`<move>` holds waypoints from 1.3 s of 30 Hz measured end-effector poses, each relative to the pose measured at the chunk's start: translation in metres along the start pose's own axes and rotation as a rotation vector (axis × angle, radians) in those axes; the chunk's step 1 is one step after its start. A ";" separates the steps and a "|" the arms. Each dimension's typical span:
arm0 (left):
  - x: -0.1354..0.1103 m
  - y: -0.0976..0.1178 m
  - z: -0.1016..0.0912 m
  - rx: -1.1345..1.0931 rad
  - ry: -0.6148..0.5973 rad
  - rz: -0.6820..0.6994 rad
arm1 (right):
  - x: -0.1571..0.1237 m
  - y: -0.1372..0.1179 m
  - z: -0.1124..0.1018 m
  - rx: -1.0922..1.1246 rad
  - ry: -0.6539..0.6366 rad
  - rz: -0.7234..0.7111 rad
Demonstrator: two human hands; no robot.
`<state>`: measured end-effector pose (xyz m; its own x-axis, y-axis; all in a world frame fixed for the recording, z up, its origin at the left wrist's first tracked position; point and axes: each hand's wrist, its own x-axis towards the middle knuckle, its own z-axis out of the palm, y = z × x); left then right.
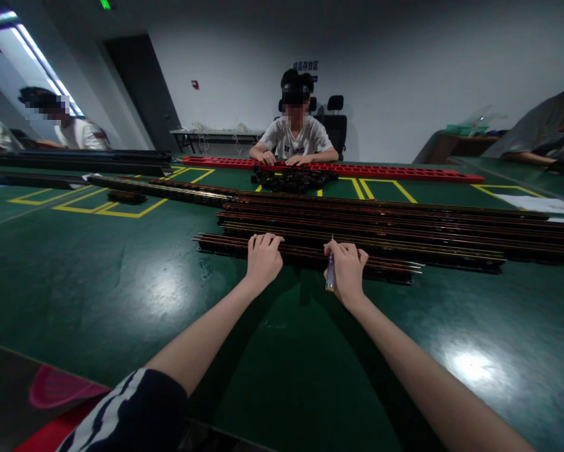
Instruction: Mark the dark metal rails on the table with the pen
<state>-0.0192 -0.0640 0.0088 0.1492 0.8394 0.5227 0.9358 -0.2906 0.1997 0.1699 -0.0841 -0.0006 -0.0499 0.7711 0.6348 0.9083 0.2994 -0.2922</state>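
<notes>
Several long dark rails with red and brass stripes (380, 235) lie side by side across the green table (122, 282). My left hand (263, 256) rests on the nearest rail, fingers curled over its top near the left end. My right hand (346, 269) is closed around a small blue-handled screwdriver (330, 276), its tip pointing up, and its knuckles touch the same rail a little to the right.
A person sits across the table with both hands on a long red strip (380, 171), behind a heap of black parts (293, 180). More people sit at the far left and far right. Yellow floor-style markings (103, 204) and white paper (540, 204) lie on the table.
</notes>
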 end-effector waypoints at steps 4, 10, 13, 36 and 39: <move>0.000 0.001 0.000 0.004 0.008 -0.004 | 0.001 -0.004 -0.001 -0.008 -0.003 -0.044; 0.000 0.001 0.000 0.004 0.002 -0.007 | 0.002 -0.010 -0.003 -0.043 -0.014 -0.102; 0.000 0.001 0.000 -0.002 -0.003 -0.010 | 0.002 -0.010 -0.003 -0.012 -0.014 -0.065; 0.000 0.002 -0.002 0.023 -0.001 -0.012 | 0.003 -0.009 -0.003 0.067 -0.031 -0.054; 0.000 0.002 -0.002 0.014 -0.005 -0.015 | 0.003 -0.008 -0.001 0.081 -0.024 -0.019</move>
<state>-0.0183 -0.0654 0.0105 0.1364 0.8461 0.5152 0.9424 -0.2711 0.1957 0.1630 -0.0852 0.0042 -0.0779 0.7779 0.6235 0.8705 0.3579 -0.3379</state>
